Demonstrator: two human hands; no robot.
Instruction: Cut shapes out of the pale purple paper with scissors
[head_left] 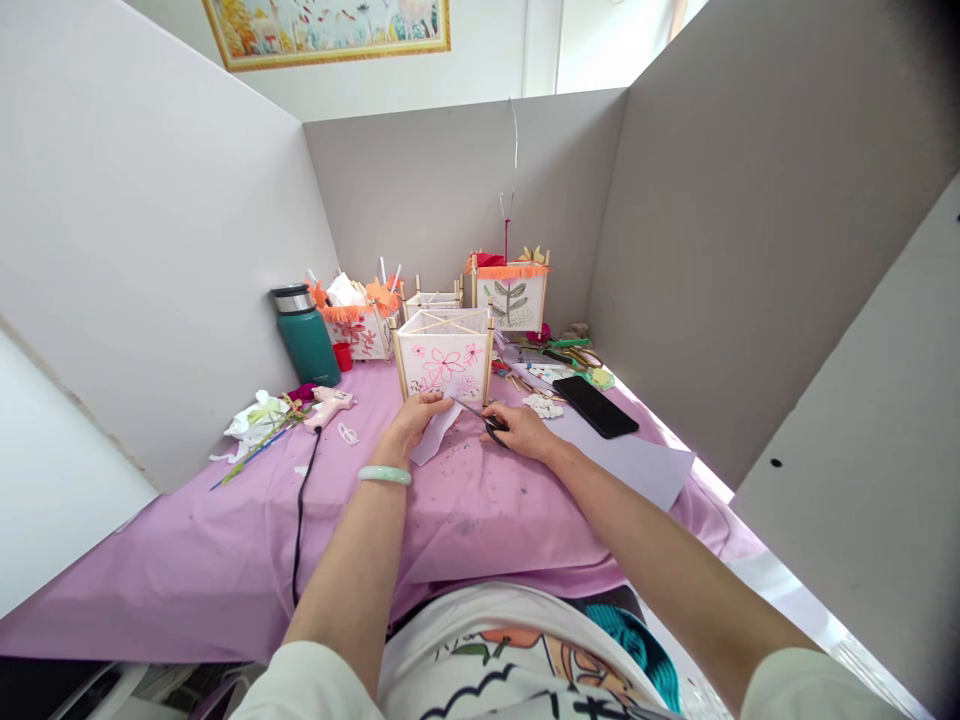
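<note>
My left hand [415, 421], with a pale green bangle on its wrist, pinches a strip of pale lilac paper [435, 436] that hangs down toward the cloth. My right hand [521, 428] is closed round the black handles of a pair of scissors [493, 424]. The blades point left and reach the paper near my left fingertips. Just behind both hands stands a white box lantern [444, 365] with a wooden-stick frame and pink flowers drawn on its front. A larger lilac sheet [637, 462] lies flat, partly under my right forearm.
A black phone [596, 406] rests on the lilac sheet. At left are a pink glue gun [330, 406] with a black cord, a green bottle [306, 338] and a red cup [343, 356]. More decorated lanterns [511, 300] stand at the back, between grey partitions [465, 170].
</note>
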